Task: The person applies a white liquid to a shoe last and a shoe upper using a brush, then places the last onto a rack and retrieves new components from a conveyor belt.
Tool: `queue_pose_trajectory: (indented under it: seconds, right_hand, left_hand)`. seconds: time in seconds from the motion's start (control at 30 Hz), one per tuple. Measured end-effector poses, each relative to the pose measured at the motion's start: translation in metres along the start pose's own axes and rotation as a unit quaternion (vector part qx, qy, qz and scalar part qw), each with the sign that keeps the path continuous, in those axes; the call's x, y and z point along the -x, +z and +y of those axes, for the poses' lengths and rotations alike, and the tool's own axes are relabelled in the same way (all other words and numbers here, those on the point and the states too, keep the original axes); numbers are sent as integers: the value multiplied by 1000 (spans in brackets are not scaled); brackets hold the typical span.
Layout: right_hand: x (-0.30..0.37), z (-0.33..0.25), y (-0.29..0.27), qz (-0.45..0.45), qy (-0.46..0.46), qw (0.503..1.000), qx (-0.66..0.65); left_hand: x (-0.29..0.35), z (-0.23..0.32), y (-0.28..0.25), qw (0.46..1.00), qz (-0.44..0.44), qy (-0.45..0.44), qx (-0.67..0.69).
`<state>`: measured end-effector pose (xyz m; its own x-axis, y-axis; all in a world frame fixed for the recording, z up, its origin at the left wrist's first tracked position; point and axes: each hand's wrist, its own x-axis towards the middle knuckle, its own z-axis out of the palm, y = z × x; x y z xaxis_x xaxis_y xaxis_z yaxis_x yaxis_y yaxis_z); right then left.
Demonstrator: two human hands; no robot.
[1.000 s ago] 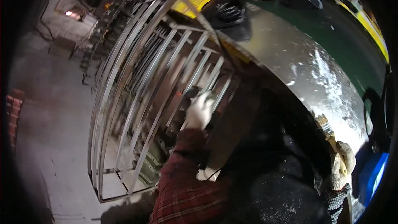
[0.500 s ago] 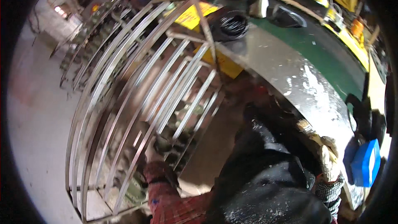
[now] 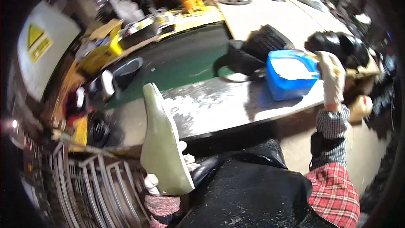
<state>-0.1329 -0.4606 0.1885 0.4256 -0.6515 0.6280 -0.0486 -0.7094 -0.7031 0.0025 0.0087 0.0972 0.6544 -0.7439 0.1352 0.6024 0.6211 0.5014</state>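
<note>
My left hand (image 3: 152, 182), in a whitish glove, grips an olive-green boot (image 3: 166, 156) by its wide lower end. The boot stands nearly upright, narrow end up, with a pale edge along its right side. Its fingers come round the right side while the thumb lies at the left. My right hand (image 3: 332, 76), also gloved, is closed at the right rim of a blue container (image 3: 280, 88) with whitish content. A short yellowish handle (image 3: 311, 55), apparently of a brush, sticks out from that hand over the container; its working end cannot be made out.
A metal rack (image 3: 95, 190) stands at lower left, beside the workbench (image 3: 192, 120) with its whitish smears. Black pieces (image 3: 244, 59) lie behind the container. Farther off are a yellow bin (image 3: 97, 57), an orange tool (image 3: 190, 3) and black bundles (image 3: 337, 46).
The view has swung right, from the rack to the bench. My left hand, earlier down at the rack, now holds up the boot. My right hand has moved to the blue container.
</note>
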Motion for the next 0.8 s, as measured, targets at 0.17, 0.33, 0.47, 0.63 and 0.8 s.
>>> queue_pose_trajectory:
  seconds: [0.17,0.33,0.47,0.63,0.8]
  right_hand:
    - [-3,57,-1,-89,54,989,108]
    - [-11,51,-32,-88,90,991,-38]
    - [6,31,-37,-146,22,989,12]
    - [57,-62,65,-304,-191,922,-145]
    - [102,-80,201,-438,-85,828,-340]
  left_hand:
    - [-44,-38,5,996,60,-59,-44]
    - [-35,-75,-5,987,131,-74,-47]
    - [2,-63,-17,929,308,-192,76]
    - [23,-56,-57,927,318,-179,91]
    - [17,-81,-111,963,86,-112,227]
